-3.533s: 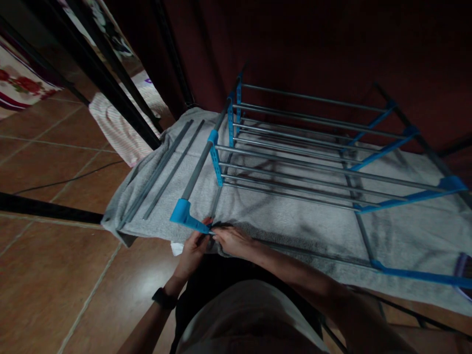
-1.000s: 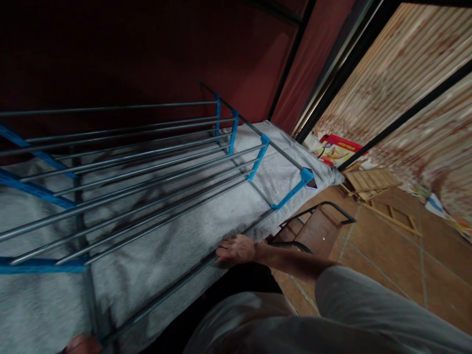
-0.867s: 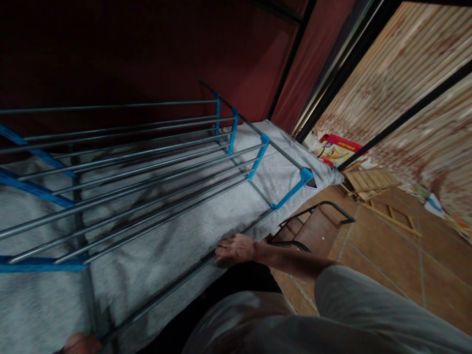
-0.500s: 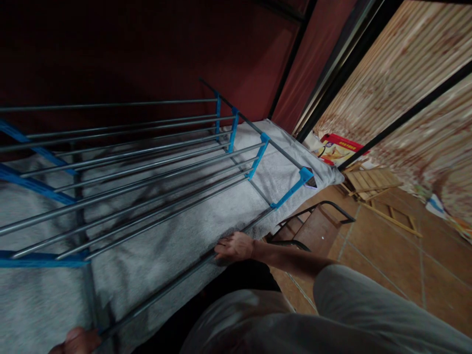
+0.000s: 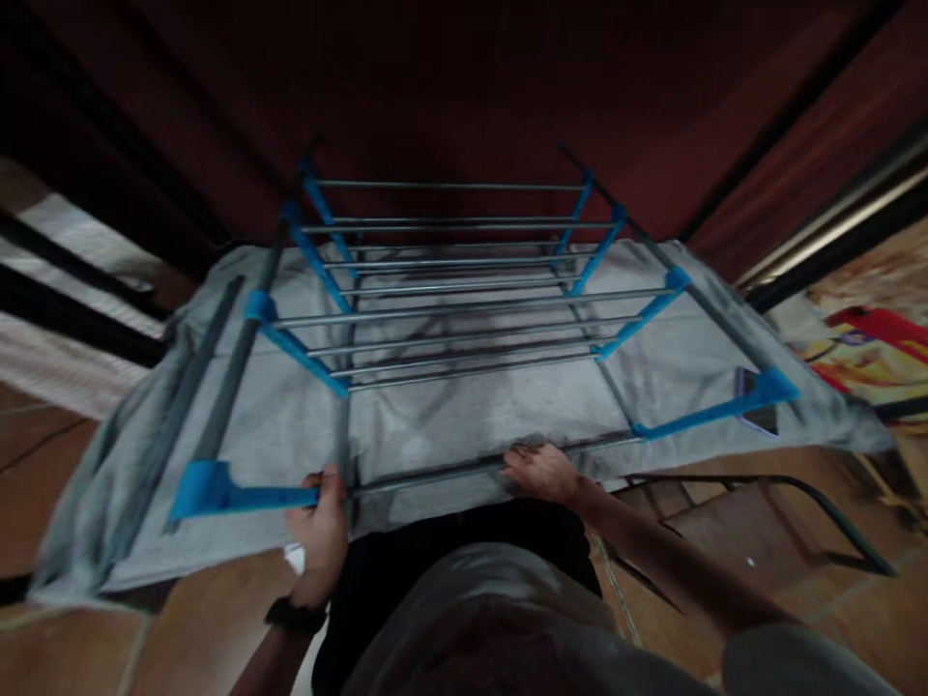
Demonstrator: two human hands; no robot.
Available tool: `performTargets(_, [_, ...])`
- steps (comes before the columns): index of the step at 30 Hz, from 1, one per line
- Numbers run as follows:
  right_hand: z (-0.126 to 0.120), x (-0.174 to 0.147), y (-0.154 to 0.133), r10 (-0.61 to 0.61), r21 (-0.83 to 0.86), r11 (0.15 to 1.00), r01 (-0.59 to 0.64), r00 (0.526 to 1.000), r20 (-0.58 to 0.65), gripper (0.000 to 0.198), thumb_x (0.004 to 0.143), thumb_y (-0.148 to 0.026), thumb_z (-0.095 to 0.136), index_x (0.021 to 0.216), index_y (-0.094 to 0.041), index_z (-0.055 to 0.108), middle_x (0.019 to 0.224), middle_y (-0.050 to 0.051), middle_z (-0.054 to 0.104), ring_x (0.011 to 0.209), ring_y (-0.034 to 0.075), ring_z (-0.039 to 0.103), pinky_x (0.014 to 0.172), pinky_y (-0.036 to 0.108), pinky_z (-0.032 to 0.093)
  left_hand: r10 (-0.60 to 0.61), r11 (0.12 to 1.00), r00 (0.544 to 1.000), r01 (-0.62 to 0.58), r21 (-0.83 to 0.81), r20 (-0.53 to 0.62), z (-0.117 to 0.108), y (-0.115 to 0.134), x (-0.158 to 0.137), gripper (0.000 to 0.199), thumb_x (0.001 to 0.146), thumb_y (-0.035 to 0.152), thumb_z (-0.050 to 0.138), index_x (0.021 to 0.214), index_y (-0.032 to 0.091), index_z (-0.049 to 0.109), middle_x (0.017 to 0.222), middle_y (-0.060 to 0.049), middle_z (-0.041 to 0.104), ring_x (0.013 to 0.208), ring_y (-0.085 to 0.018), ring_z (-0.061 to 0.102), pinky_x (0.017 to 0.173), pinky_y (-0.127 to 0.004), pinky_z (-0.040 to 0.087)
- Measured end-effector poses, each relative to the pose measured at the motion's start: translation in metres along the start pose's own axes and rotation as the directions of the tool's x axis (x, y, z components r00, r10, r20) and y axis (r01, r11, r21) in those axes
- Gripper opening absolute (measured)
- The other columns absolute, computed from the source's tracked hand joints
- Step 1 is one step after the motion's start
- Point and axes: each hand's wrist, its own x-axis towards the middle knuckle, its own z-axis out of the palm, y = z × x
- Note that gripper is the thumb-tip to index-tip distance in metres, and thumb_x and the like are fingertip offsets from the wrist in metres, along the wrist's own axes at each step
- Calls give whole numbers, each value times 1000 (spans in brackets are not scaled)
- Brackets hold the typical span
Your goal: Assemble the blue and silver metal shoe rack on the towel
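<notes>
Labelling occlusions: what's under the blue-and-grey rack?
Under the rack: a grey cloth. A dark flat object lies on it, partly covered by the front right blue bracket. What the cloth lies on is mostly covered; can't identify it.

grey shirt (image 5: 464, 619) | short grey sleeve (image 5: 794, 662) | black trousers (image 5: 471, 522) | dark left wristband (image 5: 294, 617)

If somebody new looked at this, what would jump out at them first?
Most likely the rack of gray bars and bright blue brackets, spread across the middle over a gray cloth. Next, the two hands at its near edge: the left hand at the inner end of the lower-left blue bracket, the right hand on the front bar. A red-and-yellow item stands out at the far right.
</notes>
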Motion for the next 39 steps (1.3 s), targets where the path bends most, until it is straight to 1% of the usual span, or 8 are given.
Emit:
performTargets(2, [2,-1,1,-16,-22,1000,16,1000,-6,27,105,-41,45,103,-21,64,96,9,73,85,19,68,66,31,39,-37,996,999,34,-79,-36,1,6,0,42,86,47,64,59,21,44,55,5,43,57,-12,41,59,-28,34])
performTargets(4, [3,-1,1,-35,-62,997,34,999,-25,28,105,-40,43,103,-22,64,99,8,73,85,19,68,66,32,38,-43,990,999,40,-133,-24,0,8,0,44,84,47,67,58,21,43,54,5,41,56,-11,40,59,-27,34])
performTargets(11, [8,-1,-7,-49,-157,987,34,995,-89,36,107,-42,37,104,-21,66,97,6,74,84,18,67,66,33,36,-69,991,997,64,-120,-36,-8,12,8,44,81,51,69,58,20,48,53,4,47,56,-12,44,58,-28,35])
performTargets(17, [16,0,-7,-26,-133,991,7,990,-142,40,106,-47,36,101,-21,67,93,6,74,80,18,67,66,32,36,-25,993,1000,27,-117,19,-9,11,12,46,81,50,69,54,21,48,51,3,46,55,-13,45,59,-29,35])
performTargets(25, [15,4,-6,-60,-99,994,48,991,-122,35,106,-43,38,95,-21,62,84,3,72,74,18,68,63,34,34,-54,983,998,51,-179,-13,-3,5,12,44,80,43,69,53,21,43,50,5,42,52,-11,39,55,-28,31])
performTargets(29, [14,5,-5,-83,-91,993,72,989,-121,32,106,-41,39,98,-21,61,85,3,72,76,18,68,62,33,35,-67,980,997,59,-189,-36,-2,4,11,44,79,43,69,53,21,42,50,5,40,52,-11,38,54,-28,29])
performTargets(35, [13,6,-6,-69,-115,992,58,993,-100,29,105,-41,43,99,-21,63,87,4,74,75,19,69,61,34,35,-70,981,997,62,-185,-35,-2,-3,12,43,80,44,69,55,21,42,51,6,39,52,-11,35,53,-28,27])
performTargets(39, [15,6,-7,-50,-113,993,34,989,-137,31,104,-42,44,100,-22,66,84,4,74,72,19,69,62,34,37,-46,989,998,40,-140,-42,-3,-3,12,42,81,43,67,56,22,41,52,5,38,53,-11,36,55,-29,28])
